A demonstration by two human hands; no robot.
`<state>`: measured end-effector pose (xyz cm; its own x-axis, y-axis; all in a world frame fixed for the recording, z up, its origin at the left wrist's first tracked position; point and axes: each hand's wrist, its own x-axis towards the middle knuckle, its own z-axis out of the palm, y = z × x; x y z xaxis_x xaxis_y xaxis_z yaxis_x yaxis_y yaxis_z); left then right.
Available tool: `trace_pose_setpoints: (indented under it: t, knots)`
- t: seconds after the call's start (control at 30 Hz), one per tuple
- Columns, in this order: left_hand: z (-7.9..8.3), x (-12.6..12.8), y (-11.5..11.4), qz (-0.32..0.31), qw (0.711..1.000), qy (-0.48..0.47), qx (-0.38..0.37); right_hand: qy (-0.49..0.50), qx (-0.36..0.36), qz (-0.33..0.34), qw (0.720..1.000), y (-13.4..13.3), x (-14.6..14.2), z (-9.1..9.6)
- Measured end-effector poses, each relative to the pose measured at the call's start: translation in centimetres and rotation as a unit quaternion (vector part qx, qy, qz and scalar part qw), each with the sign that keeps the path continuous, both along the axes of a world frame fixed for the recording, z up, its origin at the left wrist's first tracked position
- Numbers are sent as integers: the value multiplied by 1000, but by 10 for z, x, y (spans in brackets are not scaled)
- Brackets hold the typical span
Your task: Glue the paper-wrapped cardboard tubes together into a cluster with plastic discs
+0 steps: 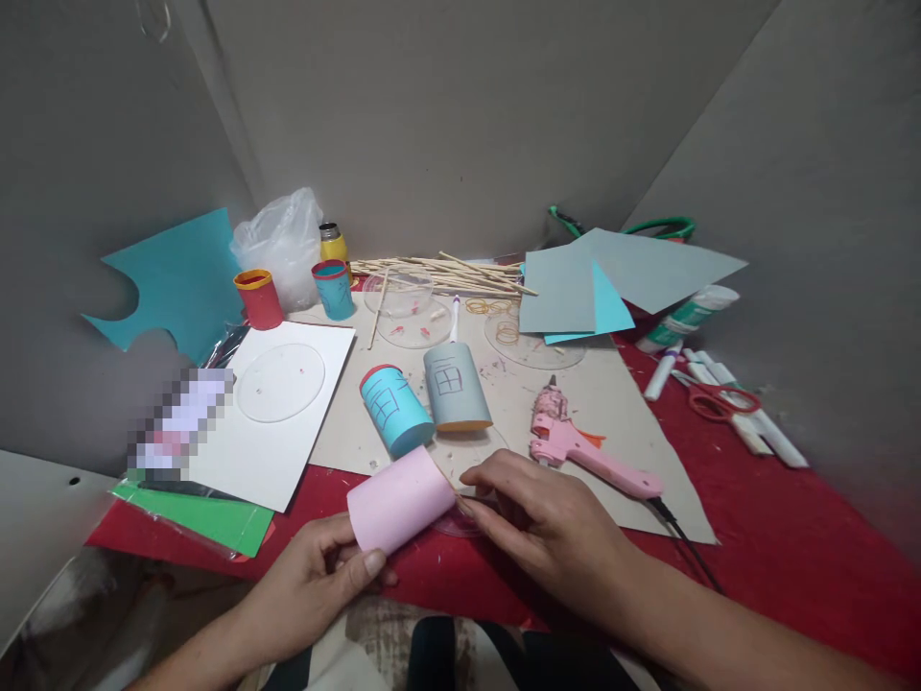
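My left hand (317, 581) grips the near end of a pink paper-covered tube (399, 499), thumb on its side, low over the table's front edge. My right hand (536, 523) is closed in a pinch at the tube's far end, holding a thin dark thing I cannot make out. Just behind the tube lie a blue tube (394, 408) and a grey tube (456, 386), both with drawn window lines. A pink glue gun (586, 453) lies right of my right hand, its cord trailing toward me.
A beige sheet (611, 384) covers the red cloth (791, 547). White card with a clear disc (277, 403) lies left, green paper (208, 518) below it. Wooden sticks (446, 274), clear dishes, rubber bands, small cups (259, 297), grey and teal paper (611, 278) sit behind. Red scissors (720, 401) and glue sticks lie right.
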<state>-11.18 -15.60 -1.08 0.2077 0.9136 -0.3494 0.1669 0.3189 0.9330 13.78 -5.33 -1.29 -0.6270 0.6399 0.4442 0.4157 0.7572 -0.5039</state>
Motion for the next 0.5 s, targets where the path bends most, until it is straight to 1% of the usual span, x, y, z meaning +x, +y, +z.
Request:
trace_pose_setpoints:
  t: [0.07, 0.13, 0.23, 0.3, 0.4, 0.5]
  knots:
    - [0, 1, 2, 0, 1000, 5, 2, 18, 27, -7, 999, -1, 0, 3]
    - [0, 3, 4, -4, 1000, 9, 6, 17, 64, 5, 998, -2, 0, 6]
    - [2, 7, 7, -6, 1000, 10, 10, -36, 105, 39, 993, 0, -1, 6]
    - [2, 9, 8, -1, 1000, 8, 11, -64, 111, 51, 990, 2, -3, 4]
    - [5, 6, 8, -3, 1000, 15, 27, -66, 113, 56, 990, 4, -4, -1]
    - [17, -8, 6, -4, 995, 66, 72, -63, 113, 58, 990, 5, -3, -3]
